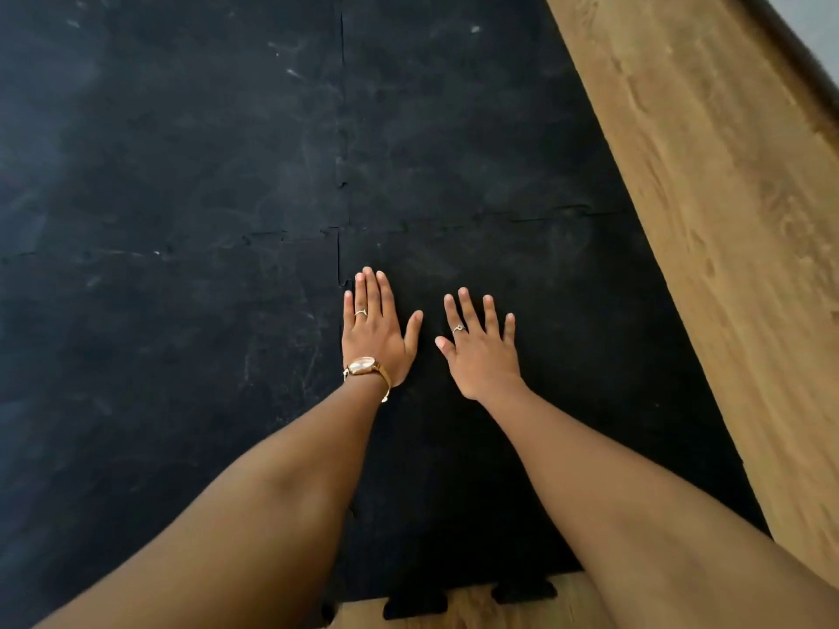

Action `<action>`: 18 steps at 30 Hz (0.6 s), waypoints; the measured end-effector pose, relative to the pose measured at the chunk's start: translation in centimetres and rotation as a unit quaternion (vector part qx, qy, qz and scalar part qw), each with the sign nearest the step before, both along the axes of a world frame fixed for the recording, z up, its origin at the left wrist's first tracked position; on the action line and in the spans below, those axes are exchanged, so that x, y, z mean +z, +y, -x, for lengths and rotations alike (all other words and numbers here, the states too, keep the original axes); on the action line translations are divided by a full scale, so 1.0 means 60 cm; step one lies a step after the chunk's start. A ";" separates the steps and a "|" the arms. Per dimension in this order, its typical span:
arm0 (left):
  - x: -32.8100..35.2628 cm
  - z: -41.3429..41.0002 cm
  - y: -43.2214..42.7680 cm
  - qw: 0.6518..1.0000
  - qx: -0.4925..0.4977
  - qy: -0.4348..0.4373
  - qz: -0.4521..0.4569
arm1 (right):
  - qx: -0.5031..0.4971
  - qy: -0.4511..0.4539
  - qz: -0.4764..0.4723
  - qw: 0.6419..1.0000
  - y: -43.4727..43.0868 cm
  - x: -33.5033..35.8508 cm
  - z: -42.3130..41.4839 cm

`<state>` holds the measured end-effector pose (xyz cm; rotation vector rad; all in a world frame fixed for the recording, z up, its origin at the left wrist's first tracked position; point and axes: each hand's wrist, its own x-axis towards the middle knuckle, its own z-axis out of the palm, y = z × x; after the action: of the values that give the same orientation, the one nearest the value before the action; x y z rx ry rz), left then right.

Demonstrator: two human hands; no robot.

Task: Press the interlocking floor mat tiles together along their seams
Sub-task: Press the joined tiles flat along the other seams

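Observation:
Black interlocking floor mat tiles [181,152] cover most of the view. A lengthwise seam [340,129] runs down the middle and a crosswise seam [454,220] crosses it just beyond my fingers. My left hand [374,331], with a gold watch and a ring, lies flat and palm down on the near right tile [567,356], its little finger along the lengthwise seam. My right hand [481,347], also ringed, lies flat on the same tile, fingers spread. Neither hand holds anything.
Wood-look flooring [726,220] runs along the right edge of the mat and shows below its toothed near edge [417,603]. A dark baseboard [799,52] lines the far right corner. My forearms cover part of the near tiles.

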<state>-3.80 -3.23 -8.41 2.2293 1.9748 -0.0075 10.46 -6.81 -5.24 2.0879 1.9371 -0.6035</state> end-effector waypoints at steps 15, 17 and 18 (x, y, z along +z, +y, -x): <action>0.026 -0.183 0.091 0.996 -0.027 -0.030 0.076 | -0.168 0.005 0.127 0.978 0.087 0.070 -0.141; 0.008 -0.205 0.089 0.999 0.013 -0.022 0.028 | -0.172 0.027 0.123 0.977 0.096 0.056 -0.153; 0.002 -0.207 0.086 1.000 0.018 -0.013 0.012 | -0.171 0.033 0.120 0.977 0.099 0.051 -0.155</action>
<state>8.65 1.96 -8.28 2.1678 1.9914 0.0027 19.75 -0.87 -2.19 2.2770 1.4540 -0.9351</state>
